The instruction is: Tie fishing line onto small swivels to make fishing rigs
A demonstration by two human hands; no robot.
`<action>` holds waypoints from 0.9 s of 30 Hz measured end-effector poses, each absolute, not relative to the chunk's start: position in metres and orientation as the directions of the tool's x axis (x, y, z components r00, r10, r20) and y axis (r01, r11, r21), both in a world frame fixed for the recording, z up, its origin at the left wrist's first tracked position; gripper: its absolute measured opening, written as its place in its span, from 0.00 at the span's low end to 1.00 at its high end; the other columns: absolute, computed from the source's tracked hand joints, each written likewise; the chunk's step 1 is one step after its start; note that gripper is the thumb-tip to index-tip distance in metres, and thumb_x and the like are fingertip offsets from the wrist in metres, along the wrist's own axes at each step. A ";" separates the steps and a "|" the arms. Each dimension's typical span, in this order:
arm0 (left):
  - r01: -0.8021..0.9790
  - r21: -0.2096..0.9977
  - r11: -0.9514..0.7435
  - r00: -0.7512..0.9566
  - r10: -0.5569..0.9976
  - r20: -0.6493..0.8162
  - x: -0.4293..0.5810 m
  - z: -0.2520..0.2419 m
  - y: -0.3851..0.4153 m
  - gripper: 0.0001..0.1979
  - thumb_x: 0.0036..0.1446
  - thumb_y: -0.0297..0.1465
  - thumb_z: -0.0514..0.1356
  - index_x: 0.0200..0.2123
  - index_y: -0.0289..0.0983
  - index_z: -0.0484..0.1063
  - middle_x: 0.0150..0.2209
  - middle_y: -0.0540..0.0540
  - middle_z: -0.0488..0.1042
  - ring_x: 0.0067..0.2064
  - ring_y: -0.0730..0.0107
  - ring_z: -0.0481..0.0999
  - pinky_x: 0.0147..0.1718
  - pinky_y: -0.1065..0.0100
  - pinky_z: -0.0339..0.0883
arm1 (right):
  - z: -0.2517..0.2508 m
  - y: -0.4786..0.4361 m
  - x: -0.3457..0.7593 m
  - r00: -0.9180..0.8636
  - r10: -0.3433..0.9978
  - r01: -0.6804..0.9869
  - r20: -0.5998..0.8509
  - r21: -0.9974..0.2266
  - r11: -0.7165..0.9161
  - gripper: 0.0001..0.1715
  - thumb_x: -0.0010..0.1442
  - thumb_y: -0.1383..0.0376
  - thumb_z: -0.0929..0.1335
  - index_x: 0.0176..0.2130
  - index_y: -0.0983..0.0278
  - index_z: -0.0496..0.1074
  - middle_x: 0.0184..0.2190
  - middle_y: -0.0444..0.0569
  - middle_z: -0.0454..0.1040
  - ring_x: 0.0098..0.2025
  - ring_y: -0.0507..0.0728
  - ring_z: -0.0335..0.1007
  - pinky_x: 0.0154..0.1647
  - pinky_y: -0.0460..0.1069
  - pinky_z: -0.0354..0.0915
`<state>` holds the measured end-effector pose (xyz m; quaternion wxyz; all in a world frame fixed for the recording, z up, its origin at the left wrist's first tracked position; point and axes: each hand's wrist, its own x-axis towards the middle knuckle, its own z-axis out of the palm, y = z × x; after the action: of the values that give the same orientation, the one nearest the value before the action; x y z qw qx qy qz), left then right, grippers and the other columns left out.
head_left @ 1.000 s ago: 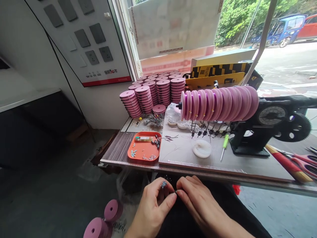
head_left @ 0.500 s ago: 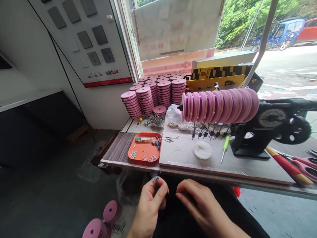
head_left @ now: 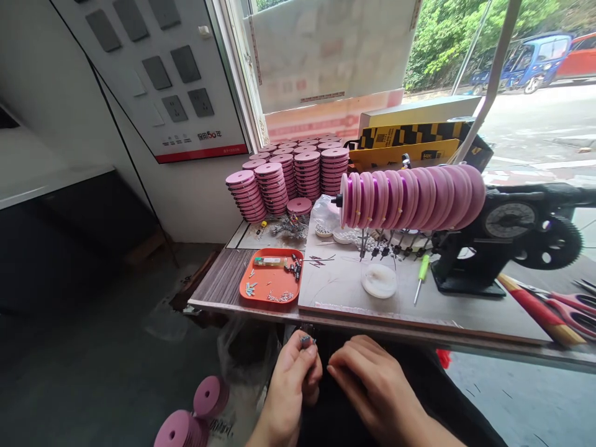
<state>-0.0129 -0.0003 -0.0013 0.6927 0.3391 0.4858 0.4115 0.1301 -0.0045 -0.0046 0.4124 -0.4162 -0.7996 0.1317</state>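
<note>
In front of the table edge, my left hand (head_left: 294, 379) is closed in a pinch on a small bunch of tiny blue-grey pieces (head_left: 306, 341), perhaps beads or swivels; their exact kind is too small to make out. A narrow gap to the right, my right hand (head_left: 372, 379) has its thumb and fingers pressed together. Whatever it might hold is hidden. Beyond my left hand, on the table, lies an orange tray (head_left: 246, 292) with a small clear tube (head_left: 270, 262), black parts and tiny metal bits.
A black winding machine (head_left: 465, 267) carries a row of pink spools (head_left: 410, 197) over the board (head_left: 335, 292). Stacked pink spools (head_left: 307, 174) stand behind. A white disc (head_left: 379, 280), green screwdriver (head_left: 421, 276) and scissors (head_left: 572, 316) lie right. More spools (head_left: 177, 428) rest low left.
My left hand has moved slightly right and down, bringing the blue-grey pieces nearer my right hand. My right hand has barely shifted and stays closed.
</note>
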 end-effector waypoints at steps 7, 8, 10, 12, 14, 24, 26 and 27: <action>-0.179 0.900 0.397 0.128 0.916 -0.379 -0.014 -0.006 0.000 0.18 0.46 0.43 0.62 0.27 0.38 0.59 0.19 0.59 0.53 0.20 0.80 0.47 0.18 0.76 0.41 | -0.006 -0.002 0.128 -0.353 0.784 0.571 0.510 -0.546 0.613 0.14 0.63 0.69 0.58 0.26 0.63 0.62 0.20 0.44 0.68 0.23 0.51 0.60 0.26 0.46 0.56; -0.148 0.921 0.359 0.114 0.932 -0.345 -0.015 -0.007 0.000 0.17 0.47 0.43 0.61 0.26 0.38 0.59 0.19 0.58 0.53 0.20 0.80 0.47 0.18 0.76 0.42 | -0.006 -0.003 0.127 -0.357 0.782 0.569 0.510 -0.545 0.615 0.14 0.63 0.69 0.58 0.26 0.63 0.62 0.20 0.43 0.68 0.23 0.51 0.60 0.26 0.46 0.56; -0.061 0.964 0.258 0.083 0.964 -0.252 -0.016 -0.008 0.000 0.16 0.49 0.43 0.60 0.25 0.38 0.60 0.20 0.57 0.54 0.21 0.79 0.49 0.19 0.75 0.44 | -0.004 -0.003 0.127 -0.357 0.777 0.568 0.519 -0.539 0.622 0.14 0.63 0.70 0.58 0.26 0.63 0.62 0.20 0.43 0.67 0.23 0.51 0.60 0.26 0.46 0.57; 0.042 0.987 0.156 0.056 0.986 -0.159 -0.017 -0.009 -0.001 0.14 0.52 0.41 0.58 0.25 0.38 0.61 0.21 0.56 0.57 0.22 0.77 0.53 0.20 0.74 0.49 | -0.001 -0.004 0.127 -0.354 0.764 0.562 0.540 -0.529 0.635 0.13 0.62 0.71 0.58 0.26 0.63 0.61 0.20 0.43 0.67 0.22 0.51 0.60 0.27 0.46 0.57; 0.143 0.986 0.081 0.050 0.995 -0.089 -0.018 -0.009 -0.002 0.12 0.55 0.39 0.56 0.25 0.38 0.61 0.23 0.54 0.60 0.25 0.74 0.57 0.24 0.73 0.53 | 0.001 -0.004 0.128 -0.351 0.751 0.553 0.560 -0.524 0.648 0.13 0.62 0.71 0.58 0.27 0.63 0.61 0.20 0.43 0.67 0.23 0.51 0.61 0.28 0.46 0.58; 0.350 0.936 -0.033 0.117 0.993 -0.009 -0.017 -0.004 -0.004 0.12 0.59 0.38 0.50 0.27 0.39 0.59 0.24 0.54 0.61 0.27 0.71 0.62 0.28 0.71 0.56 | -0.005 -0.002 0.128 -0.313 0.734 0.506 0.603 -0.549 0.666 0.10 0.61 0.72 0.60 0.28 0.63 0.62 0.21 0.42 0.66 0.23 0.51 0.58 0.29 0.45 0.56; 0.360 0.932 -0.035 0.115 0.993 -0.007 -0.017 -0.003 -0.004 0.12 0.59 0.38 0.50 0.26 0.39 0.59 0.24 0.54 0.61 0.27 0.71 0.62 0.28 0.71 0.55 | -0.007 -0.001 0.128 -0.310 0.740 0.502 0.597 -0.558 0.661 0.10 0.61 0.72 0.60 0.28 0.63 0.62 0.21 0.42 0.66 0.24 0.51 0.58 0.29 0.45 0.56; 0.363 0.931 -0.035 0.114 0.993 -0.007 -0.017 -0.003 -0.004 0.12 0.59 0.38 0.50 0.26 0.39 0.59 0.24 0.54 0.61 0.27 0.71 0.62 0.28 0.71 0.55 | -0.007 -0.001 0.128 -0.305 0.744 0.503 0.595 -0.562 0.656 0.10 0.61 0.72 0.60 0.28 0.63 0.62 0.21 0.42 0.66 0.24 0.51 0.58 0.29 0.45 0.56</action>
<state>-0.0172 -0.0039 -0.0030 0.4226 0.6150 0.5515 0.3729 0.1285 -0.0014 -0.0069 0.4408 -0.3916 -0.7961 0.1363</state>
